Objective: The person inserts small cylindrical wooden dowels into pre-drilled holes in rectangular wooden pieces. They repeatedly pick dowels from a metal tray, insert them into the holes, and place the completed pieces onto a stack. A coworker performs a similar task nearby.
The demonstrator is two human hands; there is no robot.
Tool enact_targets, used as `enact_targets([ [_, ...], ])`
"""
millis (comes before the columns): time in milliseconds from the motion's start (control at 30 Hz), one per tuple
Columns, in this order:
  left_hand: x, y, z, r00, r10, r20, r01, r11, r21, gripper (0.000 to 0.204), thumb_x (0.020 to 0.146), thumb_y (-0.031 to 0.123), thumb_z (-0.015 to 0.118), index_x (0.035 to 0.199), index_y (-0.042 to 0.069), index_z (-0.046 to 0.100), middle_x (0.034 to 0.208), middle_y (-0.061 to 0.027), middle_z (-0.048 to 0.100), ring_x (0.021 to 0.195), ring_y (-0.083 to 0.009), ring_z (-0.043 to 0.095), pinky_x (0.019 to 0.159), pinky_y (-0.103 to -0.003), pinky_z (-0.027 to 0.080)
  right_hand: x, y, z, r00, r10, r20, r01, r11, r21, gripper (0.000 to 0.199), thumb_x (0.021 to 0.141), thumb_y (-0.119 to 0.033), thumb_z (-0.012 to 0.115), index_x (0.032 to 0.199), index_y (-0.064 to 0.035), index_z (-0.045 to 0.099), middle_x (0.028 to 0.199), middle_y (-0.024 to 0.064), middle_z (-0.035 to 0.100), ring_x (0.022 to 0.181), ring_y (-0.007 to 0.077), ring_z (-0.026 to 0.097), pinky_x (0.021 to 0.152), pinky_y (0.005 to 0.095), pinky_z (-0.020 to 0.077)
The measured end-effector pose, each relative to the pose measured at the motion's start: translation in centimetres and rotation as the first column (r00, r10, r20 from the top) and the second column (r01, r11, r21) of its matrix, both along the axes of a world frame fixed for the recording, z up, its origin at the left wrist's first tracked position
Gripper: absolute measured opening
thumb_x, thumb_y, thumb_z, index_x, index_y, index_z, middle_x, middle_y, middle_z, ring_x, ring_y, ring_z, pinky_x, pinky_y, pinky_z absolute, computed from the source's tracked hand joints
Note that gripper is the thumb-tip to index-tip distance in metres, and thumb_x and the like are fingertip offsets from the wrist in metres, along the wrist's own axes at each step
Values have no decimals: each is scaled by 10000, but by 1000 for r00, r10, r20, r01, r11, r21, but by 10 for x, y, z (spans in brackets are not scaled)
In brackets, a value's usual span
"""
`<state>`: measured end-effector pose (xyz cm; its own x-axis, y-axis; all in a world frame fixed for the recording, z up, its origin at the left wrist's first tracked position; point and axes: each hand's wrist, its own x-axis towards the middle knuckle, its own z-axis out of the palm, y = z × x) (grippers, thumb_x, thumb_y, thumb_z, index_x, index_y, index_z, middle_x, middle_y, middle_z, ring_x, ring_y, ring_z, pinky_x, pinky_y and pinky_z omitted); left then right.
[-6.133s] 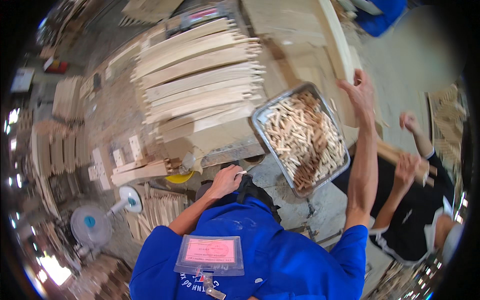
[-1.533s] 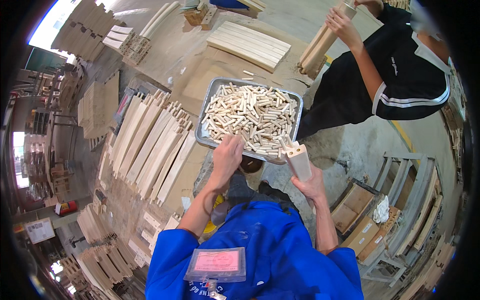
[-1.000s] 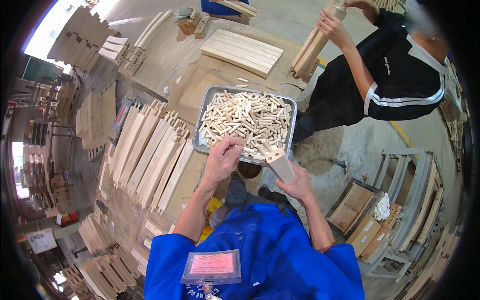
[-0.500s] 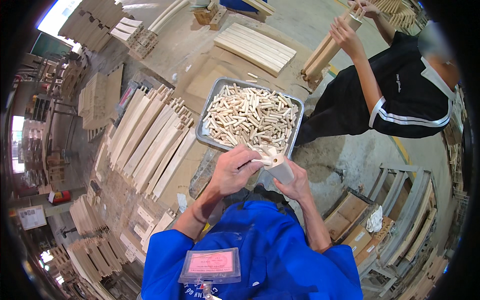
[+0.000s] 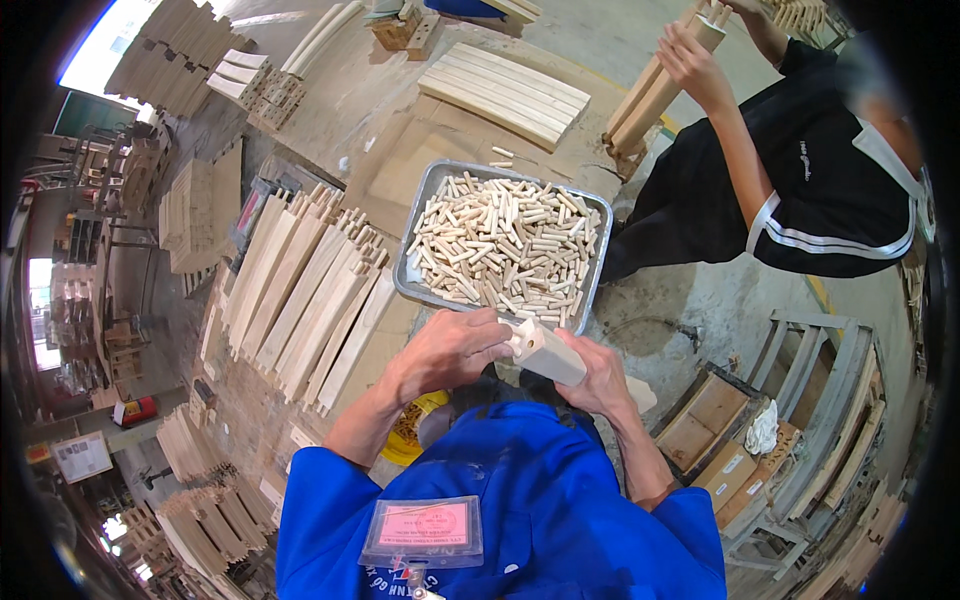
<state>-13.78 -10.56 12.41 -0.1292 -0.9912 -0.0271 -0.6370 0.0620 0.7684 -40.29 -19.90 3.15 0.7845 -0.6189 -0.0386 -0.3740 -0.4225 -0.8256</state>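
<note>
My right hand (image 5: 598,377) is wrapped round a pale wooden leg (image 5: 552,360), its end with a drilled hole turned toward my left hand. My left hand (image 5: 455,350) pinches a short wooden dowel (image 5: 517,342) against that end; the fingers partly hide it, and how deep it sits I cannot tell. Just beyond both hands lies a grey metal tray (image 5: 404,262), heaped with loose dowels (image 5: 505,240).
Left of the tray lies a row of wooden legs (image 5: 300,290), several with dowels in their ends. A yellow bucket (image 5: 412,440) stands by my left forearm. Flat boards (image 5: 505,95) lie beyond the tray. At right a co-worker (image 5: 790,180) in black holds wooden pieces (image 5: 650,95).
The wooden leg has tipped flatter, with its far end now showing past my right hand. My left hand has come down slightly, still at the holed end. The yellow bucket has come more into view.
</note>
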Motion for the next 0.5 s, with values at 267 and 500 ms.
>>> enact_targets([
  [267, 42, -28, -37, 969, -47, -244, 43, 999, -21, 155, 904, 169, 720, 1006, 53, 719, 824, -92, 666, 707, -265, 656, 657, -389, 521, 17, 3, -1, 997, -74, 4, 72, 985, 155, 703, 683, -80, 786, 1360, -21, 605, 1103, 221, 716, 994, 393, 712, 854, 420, 572],
  [500, 55, -51, -156, 849, 379, 367, -387, 920, -57, 134, 923, 210, 699, 924, 79, 670, 910, -129, 589, 803, -361, 655, 702, -456, 538, 17, -8, -1, 982, -186, -34, 189, 962, 195, 669, 702, -90, 743, 1358, -94, 613, 1114, 193, 722, 1013, 402, 698, 860, 442, 565],
])
